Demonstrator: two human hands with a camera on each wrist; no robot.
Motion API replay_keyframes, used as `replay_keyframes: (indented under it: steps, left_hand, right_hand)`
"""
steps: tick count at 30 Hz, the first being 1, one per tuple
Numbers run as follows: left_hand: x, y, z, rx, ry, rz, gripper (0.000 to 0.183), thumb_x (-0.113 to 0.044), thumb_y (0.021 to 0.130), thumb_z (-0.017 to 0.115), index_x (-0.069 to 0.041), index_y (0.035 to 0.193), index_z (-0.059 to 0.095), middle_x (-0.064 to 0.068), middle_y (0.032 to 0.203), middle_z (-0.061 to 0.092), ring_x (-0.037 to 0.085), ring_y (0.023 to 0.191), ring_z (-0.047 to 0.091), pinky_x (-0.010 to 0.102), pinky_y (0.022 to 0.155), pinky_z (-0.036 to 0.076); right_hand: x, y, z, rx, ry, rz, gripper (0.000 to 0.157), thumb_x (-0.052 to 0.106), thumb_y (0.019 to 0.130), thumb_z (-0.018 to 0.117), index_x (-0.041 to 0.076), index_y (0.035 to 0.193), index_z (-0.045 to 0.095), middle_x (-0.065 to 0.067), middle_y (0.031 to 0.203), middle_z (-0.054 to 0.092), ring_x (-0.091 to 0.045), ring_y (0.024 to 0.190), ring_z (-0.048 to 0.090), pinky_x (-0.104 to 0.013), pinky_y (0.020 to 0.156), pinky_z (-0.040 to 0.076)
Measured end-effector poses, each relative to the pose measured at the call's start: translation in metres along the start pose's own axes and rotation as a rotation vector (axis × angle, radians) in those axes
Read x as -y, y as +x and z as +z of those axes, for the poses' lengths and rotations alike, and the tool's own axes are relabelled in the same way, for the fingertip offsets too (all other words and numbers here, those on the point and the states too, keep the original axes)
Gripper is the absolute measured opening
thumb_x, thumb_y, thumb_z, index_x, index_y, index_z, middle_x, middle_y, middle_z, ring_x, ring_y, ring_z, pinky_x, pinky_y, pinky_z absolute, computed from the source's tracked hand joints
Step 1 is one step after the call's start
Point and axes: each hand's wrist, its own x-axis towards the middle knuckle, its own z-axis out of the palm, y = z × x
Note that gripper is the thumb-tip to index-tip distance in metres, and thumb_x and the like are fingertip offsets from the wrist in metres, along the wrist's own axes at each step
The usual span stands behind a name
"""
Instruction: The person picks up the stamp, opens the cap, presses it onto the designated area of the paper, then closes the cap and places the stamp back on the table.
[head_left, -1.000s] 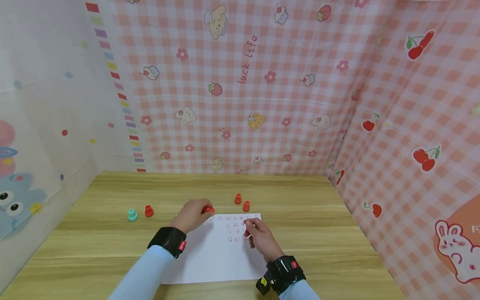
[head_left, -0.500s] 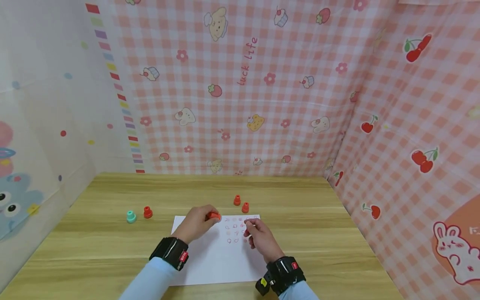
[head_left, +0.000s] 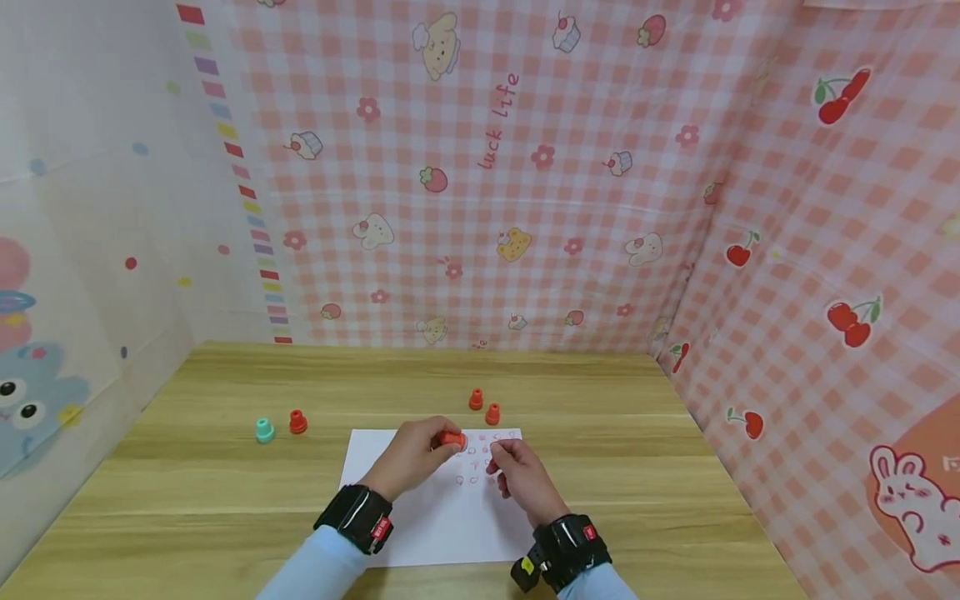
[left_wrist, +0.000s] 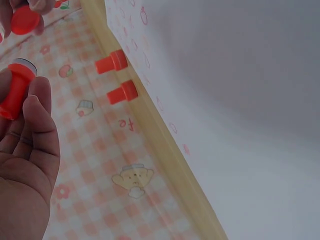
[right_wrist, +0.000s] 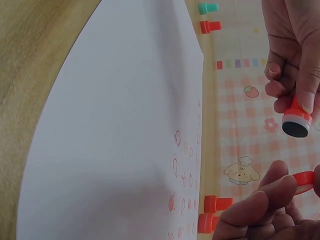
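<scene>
My left hand (head_left: 415, 454) grips a red toy stamp (head_left: 452, 439) by its body above the back of the white paper (head_left: 442, 529). In the right wrist view, the dark round face of that stamp (right_wrist: 296, 125) is uncovered and tilts towards my right hand (right_wrist: 265, 212). Thumb and fingers of the right hand pinch a small red cap (right_wrist: 303, 181), also seen as a red disc (left_wrist: 25, 20) in the left wrist view. Stamp and cap are a short gap apart. Rows of small pink and red prints (right_wrist: 176, 167) mark the paper's far right part.
Two red stamps (head_left: 476, 399) stand on the wooden table (head_left: 615, 467) just behind the paper. A teal stamp (head_left: 264, 430) and another red stamp (head_left: 297, 422) stand at the left. Patterned cloth (head_left: 465, 208) walls the table at the back and sides.
My left hand has moved right and slightly nearer, bringing the red stamp from the paper's back edge towards the right hand. The right hand holds the cap almost still over the paper.
</scene>
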Motion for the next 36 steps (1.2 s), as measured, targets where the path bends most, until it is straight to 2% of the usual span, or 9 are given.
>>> replay_keyframes:
  steps: [5, 11, 18, 23, 30, 36]
  left_hand:
    - [-0.006, -0.001, 0.004, 0.009, -0.032, 0.029, 0.014, -0.013, 0.091, 0.073, -0.01, 0.104, 0.069, -0.007, 0.079, 0.059, 0.012, 0.071, 0.052, 0.026, 0.061, 0.046]
    - [-0.008, -0.001, 0.009, 0.025, -0.069, 0.029, 0.013, -0.01, 0.091, 0.073, -0.01, 0.103, 0.067, -0.006, 0.08, 0.059, 0.012, 0.072, 0.054, 0.026, 0.061, 0.046]
    - [-0.01, -0.002, 0.01, 0.051, -0.106, 0.018, 0.011, -0.012, 0.093, 0.07, -0.013, 0.103, 0.067, -0.007, 0.08, 0.061, 0.013, 0.072, 0.055, 0.026, 0.062, 0.048]
    - [-0.013, -0.003, 0.013, 0.064, -0.128, 0.004, 0.01, -0.013, 0.093, 0.07, -0.015, 0.103, 0.067, -0.008, 0.08, 0.061, 0.012, 0.071, 0.056, 0.026, 0.062, 0.048]
    - [-0.016, -0.003, 0.014, 0.073, -0.153, 0.011, 0.009, -0.011, 0.093, 0.07, -0.014, 0.101, 0.066, -0.007, 0.081, 0.062, 0.012, 0.07, 0.057, 0.026, 0.06, 0.047]
    - [-0.017, -0.003, 0.017, 0.06, -0.154, 0.014, 0.009, -0.013, 0.093, 0.07, -0.015, 0.1, 0.065, -0.007, 0.079, 0.061, 0.011, 0.069, 0.055, 0.025, 0.058, 0.045]
  right_hand:
    - [0.001, -0.001, 0.0, 0.023, 0.01, 0.007, 0.041, 0.034, 0.105, 0.049, 0.0, 0.128, 0.049, -0.008, 0.098, 0.058, -0.021, 0.077, 0.05, -0.03, 0.067, 0.042]
    - [0.0, 0.001, 0.001, 0.048, 0.024, 0.029, 0.042, 0.037, 0.103, 0.052, 0.002, 0.127, 0.051, -0.009, 0.101, 0.062, -0.024, 0.083, 0.055, -0.03, 0.069, 0.043]
    - [0.002, 0.0, 0.002, 0.085, 0.046, 0.003, 0.034, 0.032, 0.105, 0.05, 0.001, 0.119, 0.054, -0.008, 0.097, 0.064, -0.019, 0.075, 0.054, -0.029, 0.066, 0.041]
    - [0.001, 0.0, 0.003, 0.075, 0.073, 0.018, 0.036, 0.038, 0.104, 0.051, 0.005, 0.115, 0.056, -0.007, 0.095, 0.064, -0.018, 0.073, 0.054, -0.028, 0.065, 0.041]
    - [0.001, -0.001, 0.003, 0.093, 0.134, 0.019, 0.039, 0.043, 0.103, 0.05, 0.005, 0.112, 0.056, -0.005, 0.091, 0.057, -0.017, 0.072, 0.049, -0.027, 0.065, 0.039]
    - [0.003, -0.003, 0.002, 0.12, 0.229, 0.034, 0.035, 0.041, 0.102, 0.052, 0.006, 0.107, 0.055, -0.004, 0.089, 0.049, -0.018, 0.074, 0.046, -0.028, 0.067, 0.039]
